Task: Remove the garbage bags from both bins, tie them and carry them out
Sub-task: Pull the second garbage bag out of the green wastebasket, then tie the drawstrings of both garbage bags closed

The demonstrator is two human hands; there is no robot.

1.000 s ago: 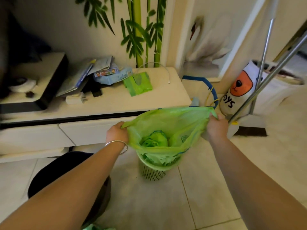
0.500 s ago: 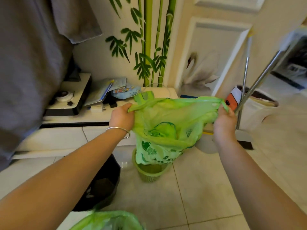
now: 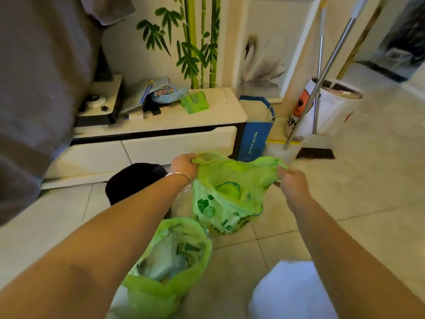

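Observation:
A green garbage bag (image 3: pixel 226 199) with dark green print hangs open between my hands, its bottom resting on the floor tiles. My left hand (image 3: pixel 184 163), with a metal bangle on the wrist, grips the bag's left rim. My right hand (image 3: pixel 292 181) grips the right rim. A second green garbage bag (image 3: pixel 174 256), open and filled with waste, sits on the floor closer to me, under my left forearm. A black bin (image 3: pixel 135 180) stands behind my left arm, partly hidden. The small green bin is not visible.
A low white cabinet (image 3: pixel 161 125) with papers and a green packet runs along the wall. A blue paper bag (image 3: pixel 255 134), a broom and mop handles (image 3: pixel 322 72) and a white toy basket (image 3: pixel 328 107) stand at the right. Grey fabric (image 3: pixel 34 88) hangs at the left.
The bag has come fully out of the small green bin and been brought down and toward me. The view has pulled back, and the second bag now shows in full.

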